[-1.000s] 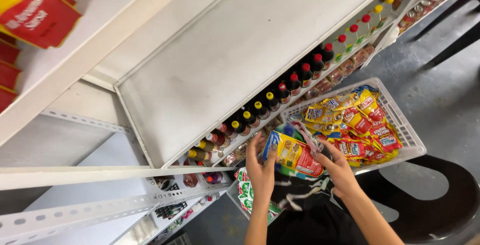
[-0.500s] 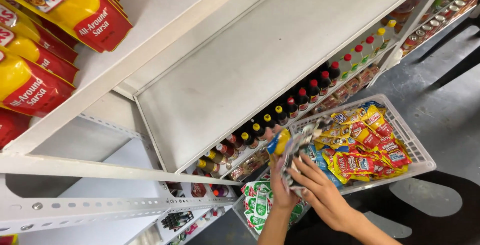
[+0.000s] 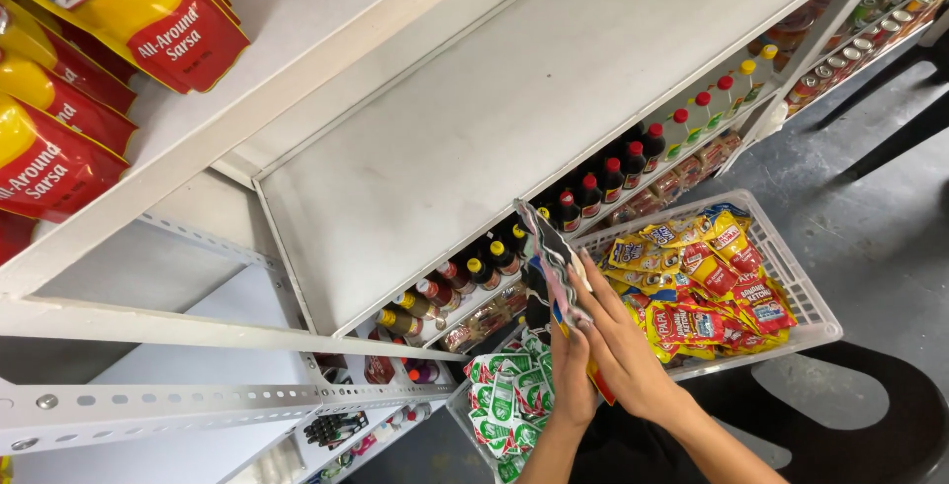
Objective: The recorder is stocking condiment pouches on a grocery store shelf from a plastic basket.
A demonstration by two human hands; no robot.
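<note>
While both hands meet in front of the white shelf (image 3: 514,118), they hold one stack of flat sachets (image 3: 556,268) between them, edge-on to the camera, tilted up toward the shelf's front lip. Left hand (image 3: 571,375) sits under and behind the stack, grip closed around its lower end. Right hand (image 3: 625,351) lies along the stack's right side, fingers (image 3: 596,291) stretched nearly straight up it, grip flat and pressing rather than curled. Exact sachet count cannot be told; the pack faces show dark, silver and a bit of yellow and red at the bottom.

Stack is above the gap between two baskets, just beside the shelf edge, not resting on anything. White wire basket (image 3: 809,296) to the right holds a heap of yellow and red sachets (image 3: 707,281). Lower left of the hands, a pile of green and white packets (image 3: 504,395) lies in another container; its rim is mostly hidden.

Row of dark bottles (image 3: 593,192) with red and yellow caps runs along the lower shelf behind the stack. Big yellow-red pouches (image 3: 119,19) sit on the upper shelf, top left. Grey floor (image 3: 870,217) at right, dark round stool (image 3: 870,425) bottom right.
</note>
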